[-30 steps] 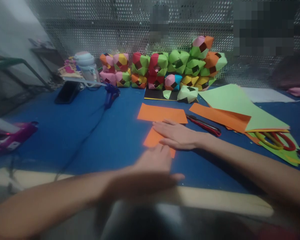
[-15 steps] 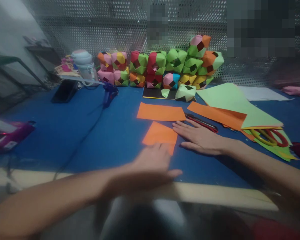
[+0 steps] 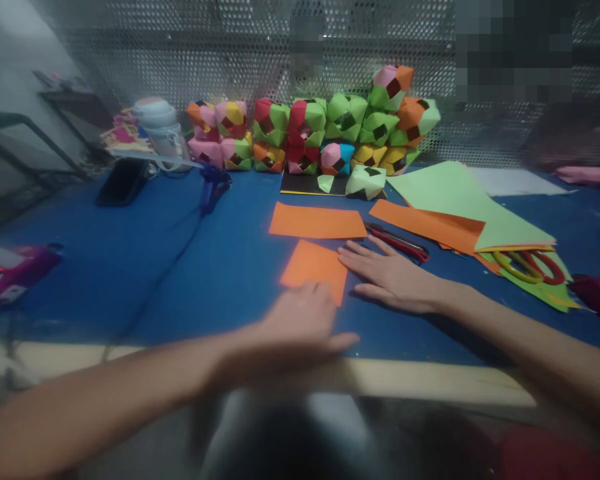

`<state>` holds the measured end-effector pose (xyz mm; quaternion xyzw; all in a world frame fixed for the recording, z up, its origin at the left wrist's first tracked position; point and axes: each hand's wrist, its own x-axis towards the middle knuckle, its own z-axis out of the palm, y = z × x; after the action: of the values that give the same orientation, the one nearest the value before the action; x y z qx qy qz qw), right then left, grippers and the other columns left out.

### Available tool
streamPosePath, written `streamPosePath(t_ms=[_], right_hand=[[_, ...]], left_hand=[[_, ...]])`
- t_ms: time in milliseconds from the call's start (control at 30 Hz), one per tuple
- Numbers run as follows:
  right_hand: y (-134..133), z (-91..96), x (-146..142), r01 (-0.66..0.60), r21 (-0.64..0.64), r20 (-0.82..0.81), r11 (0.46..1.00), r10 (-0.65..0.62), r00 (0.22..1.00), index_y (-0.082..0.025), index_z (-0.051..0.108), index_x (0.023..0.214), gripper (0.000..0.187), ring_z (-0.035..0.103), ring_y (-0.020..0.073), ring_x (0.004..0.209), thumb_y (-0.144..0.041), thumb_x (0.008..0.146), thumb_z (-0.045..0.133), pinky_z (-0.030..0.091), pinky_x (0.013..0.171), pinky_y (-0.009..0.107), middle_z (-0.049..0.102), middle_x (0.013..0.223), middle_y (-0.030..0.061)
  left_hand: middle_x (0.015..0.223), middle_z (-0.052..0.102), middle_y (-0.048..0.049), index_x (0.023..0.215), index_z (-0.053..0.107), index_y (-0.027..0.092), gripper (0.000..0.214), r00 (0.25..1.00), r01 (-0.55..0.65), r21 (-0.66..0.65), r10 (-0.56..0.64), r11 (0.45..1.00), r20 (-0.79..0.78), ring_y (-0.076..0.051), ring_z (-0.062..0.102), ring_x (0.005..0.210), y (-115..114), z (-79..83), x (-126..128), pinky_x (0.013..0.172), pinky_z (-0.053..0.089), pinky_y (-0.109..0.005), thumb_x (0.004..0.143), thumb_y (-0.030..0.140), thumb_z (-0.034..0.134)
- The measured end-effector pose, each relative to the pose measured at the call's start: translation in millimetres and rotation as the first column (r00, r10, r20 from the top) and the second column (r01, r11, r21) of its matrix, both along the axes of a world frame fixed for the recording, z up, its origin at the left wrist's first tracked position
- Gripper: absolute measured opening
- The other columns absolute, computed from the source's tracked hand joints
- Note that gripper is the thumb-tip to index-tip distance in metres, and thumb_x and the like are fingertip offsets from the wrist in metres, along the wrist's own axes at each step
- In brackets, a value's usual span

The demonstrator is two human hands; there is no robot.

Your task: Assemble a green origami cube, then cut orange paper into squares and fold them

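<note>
On the blue tabletop, a square orange sheet of paper (image 3: 313,263) lies under the fingers of my left hand (image 3: 303,313). That hand presses on the sheet's near edge, back upward, its thumb stretched out to the right; its fingertips are partly hidden and slightly blurred. My right hand (image 3: 393,275) lies flat, fingers spread, with its fingertips touching the sheet's right edge. Just beyond them rests a red and black box cutter (image 3: 400,243). An orange strip of paper (image 3: 317,221) lies behind the square, and another orange strip (image 3: 430,224) is farther right.
Folded paper balls (image 3: 307,127) stand stacked along a perforated metal screen. At right are green sheets (image 3: 480,200) and scissors with yellow and red handles (image 3: 520,267). A blue glue gun (image 3: 213,187), black phone (image 3: 124,181), water bottle (image 3: 163,130) and purple device (image 3: 20,273) occupy the left.
The whole view has shifted slightly, so everything sits a little farther left and higher. Both hands keep nearly the same place on the orange square.
</note>
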<state>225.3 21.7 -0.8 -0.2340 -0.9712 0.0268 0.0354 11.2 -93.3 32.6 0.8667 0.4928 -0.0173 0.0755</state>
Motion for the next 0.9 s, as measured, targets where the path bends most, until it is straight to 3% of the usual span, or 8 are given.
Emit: streamPosePath(t_ms=[133,233,333,500,667,900], right_hand=[[-4.3,12.5,-11.2,0.053,-0.035,-0.044,0.998,-0.054,0.998,-0.008,0.04,0.148,0.065,0.027,0.0277,0.147,-0.051,0.102,0.025,0.017,0.121,0.055,0.043,0.151,0.0166],[-5.4,17.0,-30.0,-0.061,-0.131,-0.065,0.99,0.052,0.996,-0.015,0.038,0.151,0.06,0.023,0.0228,0.149,-0.047,0.103,0.021,0.017,0.122,0.05,0.034,0.157,0.0105],[2.3,13.0,-52.3,-0.125,-0.24,-0.03,0.963,0.121,0.992,-0.016,0.033,0.153,0.061,0.017,0.0202,0.15,-0.047,0.103,0.019,0.016,0.123,0.048,0.025,0.16,0.0089],[21.5,5.5,-77.6,-0.088,-0.243,0.003,0.966,0.092,0.996,-0.013,0.026,0.156,0.072,0.013,0.0236,0.151,-0.059,0.1,0.023,0.008,0.124,0.05,0.017,0.162,0.0127],[22.2,5.2,-78.8,-0.087,-0.207,0.0,0.975,0.089,0.996,-0.012,0.029,0.154,0.077,0.016,0.026,0.151,-0.064,0.098,0.023,0.007,0.123,0.051,0.019,0.161,0.0146],[15.5,11.5,-55.7,0.006,-0.179,0.025,0.984,-0.002,1.0,-0.009,0.032,0.153,0.077,0.022,0.0281,0.149,-0.062,0.098,0.025,0.01,0.122,0.055,0.027,0.158,0.018]], left_hand=[[0.102,0.065,-0.0137,0.109,0.067,0.01,0.055,1.0,0.008,0.016,-0.008,1.0,-0.013,-0.027,0.059,0.096,0.1,0.6,1.0,0.079,0.052,-0.036,0.092,0.058,0.047],[0.105,0.065,-0.015,0.11,0.067,0.01,0.057,1.0,-0.023,0.018,0.023,1.0,0.005,-0.028,0.061,0.095,0.0,-0.3,1.5,0.08,0.052,-0.038,0.091,0.06,0.047],[0.107,0.065,-0.0165,0.111,0.066,0.008,0.059,0.998,-0.047,0.001,0.047,0.999,0.03,-0.03,0.062,0.096,-0.4,-1.6,1.5,0.08,0.053,-0.04,0.09,0.061,0.048],[0.105,0.065,-0.0182,0.11,0.065,0.006,0.06,0.999,-0.024,-0.023,0.025,0.999,0.045,-0.033,0.061,0.102,-1.0,-2.4,0.6,0.083,0.052,-0.042,0.091,0.06,0.048],[0.107,0.065,-0.0198,0.111,0.066,0.005,0.062,0.999,-0.034,-0.036,0.035,0.999,0.018,-0.034,0.06,0.106,-0.6,0.3,1.8,0.083,0.053,-0.041,0.09,0.061,0.049],[0.106,0.066,-0.0185,0.111,0.066,0.005,0.061,0.999,-0.025,-0.035,0.026,0.999,0.036,-0.032,0.06,0.104,-1.0,1.8,2.2,0.081,0.053,-0.039,0.091,0.06,0.048]])
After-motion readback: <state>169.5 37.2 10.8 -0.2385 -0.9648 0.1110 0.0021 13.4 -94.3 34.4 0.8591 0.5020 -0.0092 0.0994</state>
